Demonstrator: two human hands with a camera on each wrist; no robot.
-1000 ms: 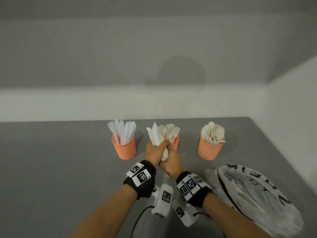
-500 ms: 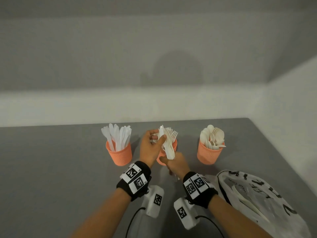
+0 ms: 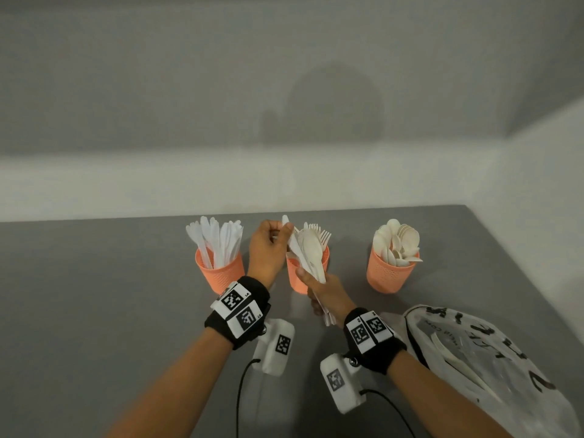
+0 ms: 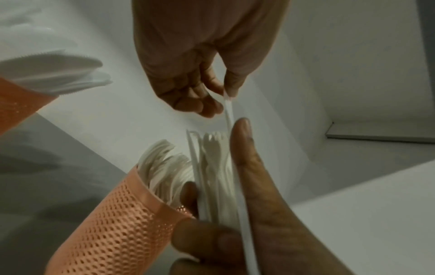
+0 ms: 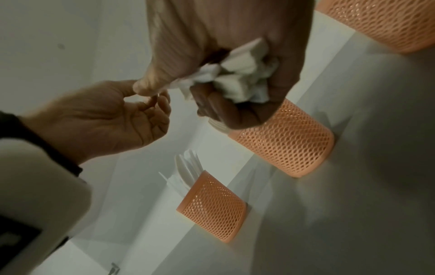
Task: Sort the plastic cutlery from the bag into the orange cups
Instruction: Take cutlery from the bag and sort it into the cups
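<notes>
Three orange mesh cups stand in a row: the left cup [image 3: 218, 273] holds knives, the middle cup [image 3: 297, 281] forks, the right cup [image 3: 390, 278] spoons. My right hand [image 3: 311, 295] grips a bundle of white cutlery [image 3: 308, 257] by the handles, upright in front of the middle cup. My left hand [image 3: 281, 230] pinches the tip of one knife [image 3: 286, 221] sticking up from that bundle. In the left wrist view the knife [image 4: 229, 109] runs edge-on from those fingers down along my right thumb [image 4: 249, 167]. In the right wrist view the handle ends [image 5: 242, 74] poke out of my fist.
The clear plastic bag [image 3: 489, 358] with black lettering lies at the table's right front, with a few pieces of cutlery inside. Grey table [image 3: 94, 311] meets a pale wall behind the cups and on the right. Cables trail from both wrist cameras.
My left hand let go of the bundle's middle and rose to pinch one knife's tip. The right hand with the bundle moved forward to the middle cup.
</notes>
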